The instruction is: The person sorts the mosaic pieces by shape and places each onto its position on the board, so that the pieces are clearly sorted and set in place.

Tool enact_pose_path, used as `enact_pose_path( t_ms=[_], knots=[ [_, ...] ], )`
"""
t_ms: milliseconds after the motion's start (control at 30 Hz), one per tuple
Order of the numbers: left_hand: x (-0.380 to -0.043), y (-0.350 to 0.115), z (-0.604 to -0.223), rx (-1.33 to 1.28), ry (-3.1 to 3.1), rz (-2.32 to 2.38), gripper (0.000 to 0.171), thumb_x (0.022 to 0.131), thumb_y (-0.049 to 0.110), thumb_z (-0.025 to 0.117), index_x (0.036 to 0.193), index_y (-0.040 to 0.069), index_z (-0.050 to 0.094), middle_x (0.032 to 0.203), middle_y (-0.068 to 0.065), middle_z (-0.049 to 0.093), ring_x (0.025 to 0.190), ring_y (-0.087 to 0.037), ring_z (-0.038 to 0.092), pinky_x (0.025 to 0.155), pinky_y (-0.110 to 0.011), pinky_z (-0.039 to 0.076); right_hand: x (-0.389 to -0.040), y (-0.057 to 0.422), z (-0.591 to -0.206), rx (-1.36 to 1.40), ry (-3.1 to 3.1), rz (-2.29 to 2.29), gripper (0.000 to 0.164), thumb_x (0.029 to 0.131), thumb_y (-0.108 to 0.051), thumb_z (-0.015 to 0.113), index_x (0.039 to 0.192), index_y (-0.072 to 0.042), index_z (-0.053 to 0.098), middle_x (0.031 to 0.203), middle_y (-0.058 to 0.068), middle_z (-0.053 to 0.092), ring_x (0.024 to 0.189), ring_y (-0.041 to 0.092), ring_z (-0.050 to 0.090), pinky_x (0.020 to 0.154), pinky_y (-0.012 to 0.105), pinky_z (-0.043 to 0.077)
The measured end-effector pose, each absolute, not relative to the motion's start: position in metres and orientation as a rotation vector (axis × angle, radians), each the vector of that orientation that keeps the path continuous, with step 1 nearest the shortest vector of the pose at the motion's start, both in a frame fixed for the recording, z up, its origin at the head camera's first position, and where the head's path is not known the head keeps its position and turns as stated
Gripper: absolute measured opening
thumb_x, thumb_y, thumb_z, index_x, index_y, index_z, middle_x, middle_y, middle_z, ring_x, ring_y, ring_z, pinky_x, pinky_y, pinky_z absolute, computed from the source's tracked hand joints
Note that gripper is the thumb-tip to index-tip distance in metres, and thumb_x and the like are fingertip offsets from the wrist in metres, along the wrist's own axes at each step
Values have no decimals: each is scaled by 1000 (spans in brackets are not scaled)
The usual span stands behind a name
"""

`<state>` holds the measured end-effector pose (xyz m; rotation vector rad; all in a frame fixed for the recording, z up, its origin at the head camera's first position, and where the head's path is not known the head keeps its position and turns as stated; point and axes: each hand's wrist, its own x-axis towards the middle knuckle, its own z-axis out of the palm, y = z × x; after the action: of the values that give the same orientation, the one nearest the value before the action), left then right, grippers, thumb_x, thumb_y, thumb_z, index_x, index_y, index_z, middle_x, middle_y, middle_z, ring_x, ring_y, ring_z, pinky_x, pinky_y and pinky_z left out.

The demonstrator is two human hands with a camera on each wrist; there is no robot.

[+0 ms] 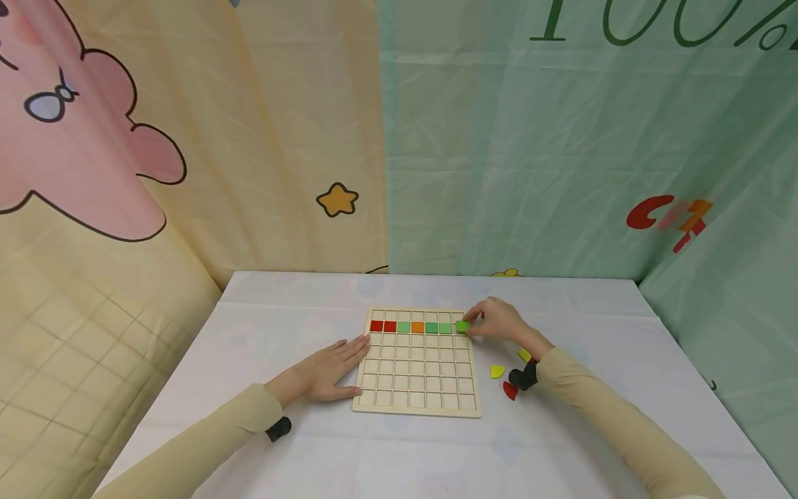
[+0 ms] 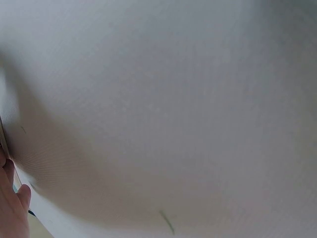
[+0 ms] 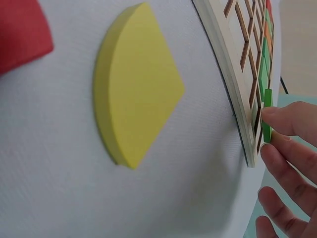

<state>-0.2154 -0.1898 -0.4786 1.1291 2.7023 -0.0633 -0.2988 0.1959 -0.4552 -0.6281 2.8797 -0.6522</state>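
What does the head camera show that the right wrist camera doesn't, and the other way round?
Only the head view: the left hand at the left edge of the wooden grid board, and the orange star on the curtain.

Only the right wrist view: the thick curved side of a yellow quarter-circle piece, seen close up.

Both: the board, the right hand pinching a green square tile, and yellow and red pieces beside the board.

Green curtain (image 1: 499,152), printed star (image 1: 337,200), pink cartoon (image 1: 75,159)
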Motion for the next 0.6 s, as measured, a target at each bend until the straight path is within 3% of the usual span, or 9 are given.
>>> enact_pose_path(
  t_ms=[600],
  knots=[
    [-214, -189, -477, 1113, 2692, -59, 87, 94, 64, 35, 154, 5, 13, 163, -8, 8, 151, -21, 10, 121, -42, 20, -303, 191, -460, -650, 2859, -615, 25, 77, -27, 79, 98, -13, 77, 92, -1, 74, 81, 12, 58, 63, 24, 44]
  ],
)
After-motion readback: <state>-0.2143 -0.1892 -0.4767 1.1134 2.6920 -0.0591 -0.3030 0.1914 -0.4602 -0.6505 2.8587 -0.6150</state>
